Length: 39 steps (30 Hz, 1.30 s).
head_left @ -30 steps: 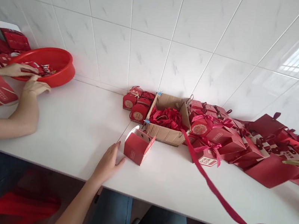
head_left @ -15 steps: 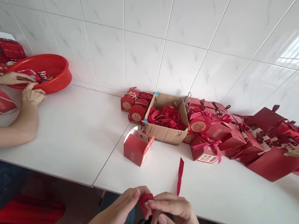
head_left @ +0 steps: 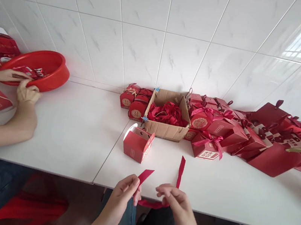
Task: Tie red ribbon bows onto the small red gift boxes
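My left hand (head_left: 124, 196) pinches a dark red ribbon (head_left: 146, 176) near one end, its slanted tip pointing up and right. From there the ribbon dips below the table edge and passes under my right hand (head_left: 174, 202). Its other end lies on the table beyond that hand. My right hand is loosely bent, fingertips toward the left hand, with nothing visible between them. In front of both hands stands a red gift box (head_left: 137, 145), its top open and one white inner flap raised.
Behind the box is a cardboard carton (head_left: 166, 131) of red ribbons. Small red boxes (head_left: 136, 110) stand left of it; many ribboned boxes (head_left: 208, 146) crowd the right. At left, another person's hands (head_left: 29, 93) reach to a red basin (head_left: 56, 75) with wrapped sweets. A tiled wall backs the table.
My hands have moved apart and slightly up. The ribbon, bunched between them before, now stretches out, its tip showing above my left hand. The view has shifted slightly.
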Motion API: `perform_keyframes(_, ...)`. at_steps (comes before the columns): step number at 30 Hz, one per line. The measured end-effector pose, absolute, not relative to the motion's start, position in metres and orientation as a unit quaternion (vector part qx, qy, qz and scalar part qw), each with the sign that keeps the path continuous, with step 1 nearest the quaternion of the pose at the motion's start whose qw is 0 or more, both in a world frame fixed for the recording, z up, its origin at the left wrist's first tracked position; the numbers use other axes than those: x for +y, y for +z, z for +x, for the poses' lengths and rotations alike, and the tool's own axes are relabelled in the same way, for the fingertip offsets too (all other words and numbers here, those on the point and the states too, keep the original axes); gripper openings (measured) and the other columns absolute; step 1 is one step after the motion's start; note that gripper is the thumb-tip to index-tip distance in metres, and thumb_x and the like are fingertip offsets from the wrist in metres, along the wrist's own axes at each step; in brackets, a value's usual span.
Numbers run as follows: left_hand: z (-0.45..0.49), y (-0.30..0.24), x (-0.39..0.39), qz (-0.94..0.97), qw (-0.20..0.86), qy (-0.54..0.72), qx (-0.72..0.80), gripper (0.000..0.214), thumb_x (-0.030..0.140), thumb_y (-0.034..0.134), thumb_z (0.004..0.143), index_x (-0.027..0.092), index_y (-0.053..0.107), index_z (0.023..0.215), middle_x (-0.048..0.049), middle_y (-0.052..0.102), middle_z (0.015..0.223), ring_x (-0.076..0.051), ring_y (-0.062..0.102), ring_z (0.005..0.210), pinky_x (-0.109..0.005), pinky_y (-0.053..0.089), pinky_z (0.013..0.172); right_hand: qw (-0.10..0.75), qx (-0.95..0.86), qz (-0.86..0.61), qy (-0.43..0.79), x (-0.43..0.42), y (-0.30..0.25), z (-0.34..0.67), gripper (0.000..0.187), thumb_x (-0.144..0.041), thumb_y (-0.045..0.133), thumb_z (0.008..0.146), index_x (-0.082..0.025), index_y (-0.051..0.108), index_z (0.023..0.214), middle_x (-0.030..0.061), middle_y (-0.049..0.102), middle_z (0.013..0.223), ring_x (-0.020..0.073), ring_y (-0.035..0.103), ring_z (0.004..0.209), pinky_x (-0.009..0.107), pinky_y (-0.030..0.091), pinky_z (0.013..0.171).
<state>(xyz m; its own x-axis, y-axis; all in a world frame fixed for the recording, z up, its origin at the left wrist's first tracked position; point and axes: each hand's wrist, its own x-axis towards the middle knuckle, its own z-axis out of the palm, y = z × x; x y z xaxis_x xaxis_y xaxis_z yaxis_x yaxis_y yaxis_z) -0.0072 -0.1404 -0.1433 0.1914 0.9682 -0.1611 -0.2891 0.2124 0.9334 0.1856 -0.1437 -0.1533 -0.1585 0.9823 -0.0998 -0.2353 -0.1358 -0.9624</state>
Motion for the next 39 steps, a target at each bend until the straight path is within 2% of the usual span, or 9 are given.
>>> perform_keyframes(3,0.000,-0.147,-0.142,0.451,0.612,0.458,0.461,0.036,0.048,0.052,0.084,0.017,0.050,0.065,0.0036,0.044,0.051,-0.011,0.043,0.053,-0.025,0.035,0.059,0.492,-0.452,-0.427,0.610,-0.148,-0.155,0.163,0.023,-0.040,0.063,0.080,-0.024,0.073,0.093,0.0061,0.066,0.098,0.0200,0.058,0.089,0.028,0.046,0.077)
perform_keyframes(12,0.003,-0.159,-0.150,0.517,0.608,0.395,0.454,0.042,0.051,0.051,0.083,0.016,0.052,0.061,0.0021,0.044,0.052,-0.009,0.039,0.049,-0.022,0.030,0.051,0.591,-0.333,-0.378,0.630,-0.149,-0.163,0.148,0.018,-0.033,0.065,0.080,-0.020,0.070,0.070,0.0009,0.060,0.068,0.0142,0.053,0.067,0.027,0.045,0.068)
perform_keyframes(21,-0.024,-0.149,-0.151,0.551,0.643,0.315,0.430,0.042,0.051,0.051,0.083,0.016,0.049,0.058,0.0029,0.044,0.050,-0.008,0.040,0.045,-0.021,0.031,0.048,0.725,-0.137,-0.378,0.559,-0.120,-0.183,0.229,0.008,-0.028,0.072,0.070,-0.026,0.071,0.078,-0.0014,0.071,0.083,0.0139,0.064,0.078,0.028,0.052,0.074)
perform_keyframes(25,-0.058,-0.140,-0.153,0.661,0.604,0.237,0.377,0.043,0.046,0.053,0.083,0.017,0.044,0.051,0.0020,0.047,0.047,-0.009,0.044,0.046,-0.024,0.036,0.056,0.764,-0.120,-0.405,0.488,-0.113,-0.198,0.263,0.008,-0.026,0.071,0.069,-0.025,0.070,0.077,-0.0030,0.071,0.082,0.0123,0.065,0.078,0.027,0.052,0.072)
perform_keyframes(28,-0.088,-0.135,-0.153,0.728,0.536,0.219,0.367,0.039,0.047,0.060,0.077,0.019,0.045,0.055,-0.0011,0.057,0.059,-0.013,0.051,0.059,-0.027,0.039,0.068,0.786,-0.097,-0.430,0.434,-0.106,-0.214,0.278,0.009,-0.022,0.073,0.066,-0.023,0.069,0.074,-0.0040,0.070,0.079,0.0114,0.065,0.074,0.026,0.052,0.069)
perform_keyframes(33,-0.120,-0.123,-0.140,0.732,0.587,0.309,0.155,0.052,0.056,0.058,0.076,0.019,0.035,0.047,0.0015,0.051,0.041,-0.012,0.051,0.044,-0.029,0.042,0.059,0.820,-0.070,-0.396,0.406,-0.093,-0.233,0.291,0.005,-0.021,0.069,0.068,-0.023,0.067,0.073,-0.0046,0.069,0.075,0.0107,0.065,0.070,0.025,0.054,0.067)
perform_keyframes(36,-0.119,-0.107,-0.119,0.674,0.560,0.466,0.123,0.048,0.058,0.057,0.075,0.021,0.040,0.049,0.0035,0.047,0.038,-0.012,0.049,0.038,-0.029,0.044,0.053,0.827,-0.033,-0.362,0.428,-0.091,-0.233,0.293,0.008,-0.019,0.068,0.069,-0.021,0.067,0.077,-0.0049,0.069,0.077,0.0086,0.065,0.072,0.021,0.054,0.069)
perform_keyframes(37,-0.115,-0.101,-0.109,0.645,0.514,0.527,0.205,0.042,0.058,0.054,0.076,0.022,0.047,0.055,0.0015,0.052,0.045,-0.015,0.054,0.046,-0.031,0.046,0.055,0.828,-0.022,-0.355,0.433,-0.091,-0.233,0.293,0.008,-0.018,0.068,0.069,-0.020,0.067,0.077,-0.0048,0.069,0.077,0.0082,0.065,0.072,0.021,0.054,0.069)
perform_keyframes(39,-0.102,-0.091,-0.089,0.626,0.355,0.562,0.408,0.024,0.045,0.054,0.081,0.022,0.061,0.078,-0.0068,0.065,0.088,-0.023,0.063,0.086,-0.037,0.050,0.076,0.830,-0.007,-0.348,0.436,-0.091,-0.231,0.293,0.009,-0.017,0.068,0.069,-0.019,0.066,0.077,-0.0048,0.069,0.078,0.0076,0.064,0.071,0.020,0.054,0.067)
